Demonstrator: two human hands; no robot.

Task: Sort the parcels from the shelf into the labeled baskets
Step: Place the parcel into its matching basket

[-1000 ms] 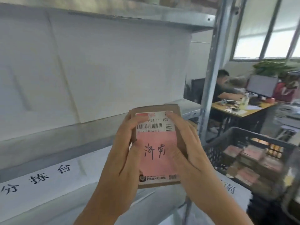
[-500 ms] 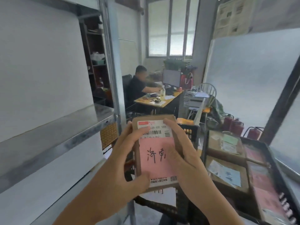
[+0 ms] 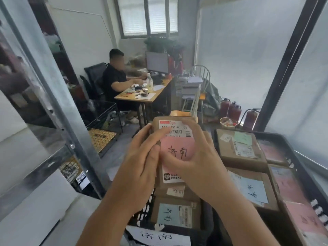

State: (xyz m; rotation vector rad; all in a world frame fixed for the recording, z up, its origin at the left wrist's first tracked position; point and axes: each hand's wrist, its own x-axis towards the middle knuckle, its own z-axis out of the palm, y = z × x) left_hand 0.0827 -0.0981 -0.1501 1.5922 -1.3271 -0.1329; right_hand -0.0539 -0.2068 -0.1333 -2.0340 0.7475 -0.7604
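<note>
The left hand (image 3: pixel 142 157) and the right hand (image 3: pixel 195 160) both grasp one brown parcel (image 3: pixel 174 139), fingers curled round its long edges, the right thumb lying across its pink label with two handwritten characters; a white barcode strip sits at the parcel's top. The parcel is held upright in the air, directly above a black basket (image 3: pixel 142 213) whose near wall carries a white paper sign (image 3: pixel 158 237) with two handwritten characters like those on the pink label. In that basket two parcels show below the hands: one with a blue label (image 3: pixel 174 214) and, above it, one with a small white tag (image 3: pixel 175 191), mostly covered by the held parcel and the wrists. To the right, just beside, stands a second black basket (image 3: pixel 308 176), cut off by the picture's right and lower edges; in it at least five parcels can be counted, with green, blue and pink labels, the pink ones blurred so their writing cannot be read. On the left a grey metal shelf post (image 3: pixel 58 107) slants close to the left forearm, with the shelf board (image 3: pixel 23 151) beyond it; between post and baskets the floor lies open. Farther off, a seated person (image 3: pixel 115 77) works at a wooden desk (image 3: pixel 147 95) with one monitor, and three red fire extinguishers (image 3: pixel 234 110) stand by the far wall.
</note>
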